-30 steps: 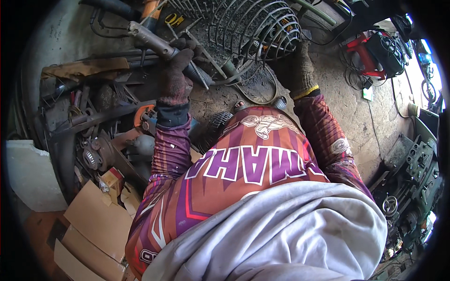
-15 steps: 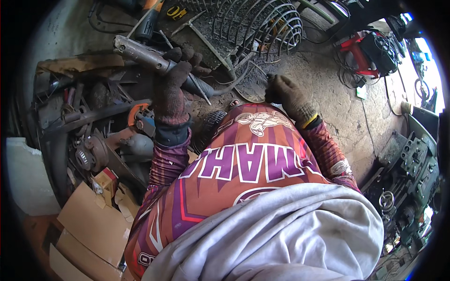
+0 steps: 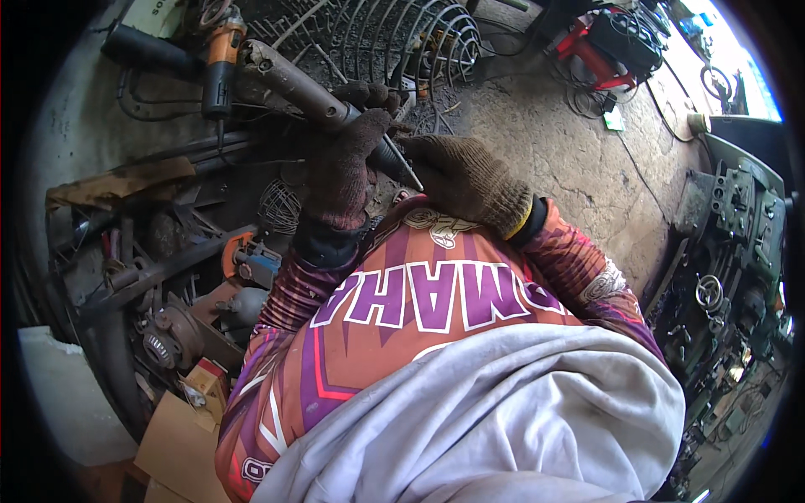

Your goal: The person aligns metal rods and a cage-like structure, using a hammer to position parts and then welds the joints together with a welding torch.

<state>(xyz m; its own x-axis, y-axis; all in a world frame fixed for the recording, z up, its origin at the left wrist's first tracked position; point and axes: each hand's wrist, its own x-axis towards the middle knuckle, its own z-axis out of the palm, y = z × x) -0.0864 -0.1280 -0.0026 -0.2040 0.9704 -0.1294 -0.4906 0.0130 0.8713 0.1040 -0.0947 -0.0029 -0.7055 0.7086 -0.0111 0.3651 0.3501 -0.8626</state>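
My left hand [image 3: 344, 172], in a dark, dirty knitted glove, is closed around a brown-grey metal pipe [image 3: 293, 84]. The pipe slants up to the left, with small holes near its far end. Below the grip, a dark ribbed piece [image 3: 387, 161] continues along the same line. A thin metal rod [image 3: 406, 163] crosses by the left fingers and sticks out toward my body. Close against the rod and ribbed piece is my right hand [image 3: 461, 176], in a brown knitted glove with a yellow cuff edge. Its fingers are bent together, and their grip is partly hidden.
An orange and black angle grinder [image 3: 223, 67] lies at the upper left. Beyond my hands stands a round wire guard [image 3: 419, 42]. Scrap metal and an orange clamp [image 3: 239, 251] crowd the left, above a cardboard box [image 3: 180, 444]. A green machine [image 3: 742, 218] stands on the right.
My right hand has come left to the rod and ribbed piece, from apart on the right. My left hand and the pipe have shifted right in view as the view turned.
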